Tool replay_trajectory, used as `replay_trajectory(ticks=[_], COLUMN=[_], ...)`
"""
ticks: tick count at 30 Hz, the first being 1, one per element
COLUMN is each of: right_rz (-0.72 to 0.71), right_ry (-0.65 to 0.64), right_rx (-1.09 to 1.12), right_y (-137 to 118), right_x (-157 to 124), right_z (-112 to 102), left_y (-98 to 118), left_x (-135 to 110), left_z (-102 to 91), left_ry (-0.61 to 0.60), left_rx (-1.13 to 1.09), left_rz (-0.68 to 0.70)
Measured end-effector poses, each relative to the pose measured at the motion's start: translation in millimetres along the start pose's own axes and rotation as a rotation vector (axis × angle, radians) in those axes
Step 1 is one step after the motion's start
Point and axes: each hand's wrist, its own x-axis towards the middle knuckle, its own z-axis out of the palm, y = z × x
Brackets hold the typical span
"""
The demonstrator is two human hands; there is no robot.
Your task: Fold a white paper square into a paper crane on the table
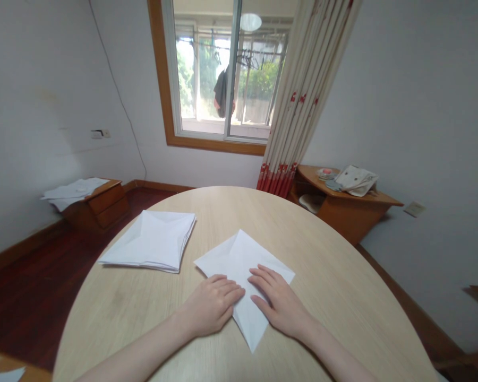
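Observation:
A white paper sheet (239,260), folded into a kite-like shape with its point toward me, lies on the round light-wood table (326,265). My left hand (213,305) rests flat on the sheet's left side, fingers stretched out together. Flat on its right side lies my right hand (276,300), fingers extended and slightly apart. The fingertips of both hands nearly meet over the middle crease. Neither hand grips the paper; both press on it.
A stack of creased white paper sheets (151,241) lies on the table to the left. A low wooden cabinet (99,204) with papers stands by the left wall. A corner shelf (342,204) with a bag stands at right, beside a curtain (302,101) and window.

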Motion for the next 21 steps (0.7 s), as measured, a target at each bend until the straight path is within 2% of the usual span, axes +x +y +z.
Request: replay_trajectory(ticks=[7, 12, 16, 21], right_rz=[0.075, 0.135, 0.180, 0.202], right_ry=[-0.056, -0.175, -0.295, -0.367], right_rx=[-0.124, -0.158, -0.128, -0.074], right_y=[0, -10, -16, -16], right_x=[-1, 0, -1, -3], right_z=[5, -9, -20, -27], left_y=[6, 10, 12, 9], left_x=[3, 3, 1, -2], left_z=[-2.7, -1.5, -1.0, 5.5], left_ry=[0.070, 0.084, 0.065, 0.050], left_rx=[0.007, 0.087, 0.069, 0.084], left_rz=[-0.059, -0.130, -0.198, -0.171])
